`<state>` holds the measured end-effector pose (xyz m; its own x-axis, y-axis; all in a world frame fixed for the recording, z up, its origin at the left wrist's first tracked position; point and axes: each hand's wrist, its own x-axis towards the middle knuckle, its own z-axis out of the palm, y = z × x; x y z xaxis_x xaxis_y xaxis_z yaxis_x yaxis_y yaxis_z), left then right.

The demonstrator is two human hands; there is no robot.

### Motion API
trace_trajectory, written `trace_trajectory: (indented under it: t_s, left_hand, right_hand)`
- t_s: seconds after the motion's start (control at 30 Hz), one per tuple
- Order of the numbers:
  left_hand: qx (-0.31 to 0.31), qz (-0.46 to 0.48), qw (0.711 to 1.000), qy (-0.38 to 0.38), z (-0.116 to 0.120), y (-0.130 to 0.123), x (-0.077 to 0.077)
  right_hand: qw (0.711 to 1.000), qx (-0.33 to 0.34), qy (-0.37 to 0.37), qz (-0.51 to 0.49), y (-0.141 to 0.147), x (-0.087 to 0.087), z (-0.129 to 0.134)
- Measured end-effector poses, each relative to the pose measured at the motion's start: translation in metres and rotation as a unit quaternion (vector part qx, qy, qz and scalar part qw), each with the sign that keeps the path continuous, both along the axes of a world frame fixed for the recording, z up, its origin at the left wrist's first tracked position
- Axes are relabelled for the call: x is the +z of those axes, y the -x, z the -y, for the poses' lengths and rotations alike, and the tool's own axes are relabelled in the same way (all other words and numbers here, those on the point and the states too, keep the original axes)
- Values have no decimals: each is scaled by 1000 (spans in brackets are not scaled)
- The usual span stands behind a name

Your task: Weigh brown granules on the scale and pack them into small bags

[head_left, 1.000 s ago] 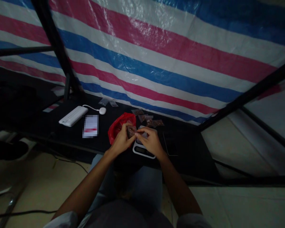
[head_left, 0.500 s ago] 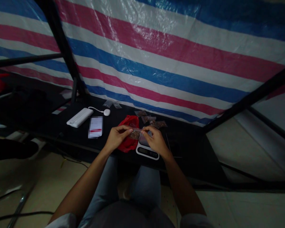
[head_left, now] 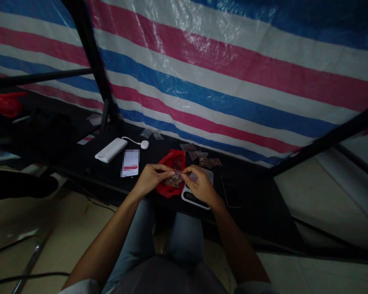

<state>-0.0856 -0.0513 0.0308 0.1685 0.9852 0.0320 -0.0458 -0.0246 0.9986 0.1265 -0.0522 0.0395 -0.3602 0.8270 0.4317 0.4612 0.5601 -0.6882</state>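
Between my hands hangs a small clear zip bag (head_left: 173, 180) with brown bits inside. My left hand (head_left: 151, 178) pinches one top corner of it, thumb against fingers. At the other top corner my right hand (head_left: 200, 184) has its thumb and finger closed on the edge. Beneath the bag lies a red plastic bag (head_left: 164, 189), its mouth open and partly hidden by my left hand. A white kitchen scale (head_left: 195, 201) stands under my right hand, which covers much of its plate.
Several filled zip bags (head_left: 202, 157) lie behind the scale. A white power bank (head_left: 111, 150), a white round puck on a cable (head_left: 144, 144) and a phone-like item with a blurred screen (head_left: 131, 162) sit at left. A dark flat tablet (head_left: 231, 192) lies right. Striped sheeting (head_left: 202, 85) hangs behind.
The view has shifted, so the table's things appear slightly further right. The zip bag now sits lower over the red bag and left of the scale; both hands keep their pinch on it.
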Motion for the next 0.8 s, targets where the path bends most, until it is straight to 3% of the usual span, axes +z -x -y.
trace_trajectory:
  t_s: [0.2, 0.33, 0.53, 0.8]
  left_hand:
    - [-30, -21, 999, -29, 14, -3, 12]
    - [-38, -27, 998, -44, 17, -13, 11]
    - [0, -58, 996, -74, 22, -28, 8]
    - [6, -130, 987, -90, 27, -38, 12]
  right_hand:
    - [1000, 4, -17, 8, -4, 9, 12]
    - [1000, 4, -15, 12, -6, 13, 19]
    - [1000, -18, -8, 17, -1, 11, 25]
    - [998, -37, 7, 42, -31, 13, 39]
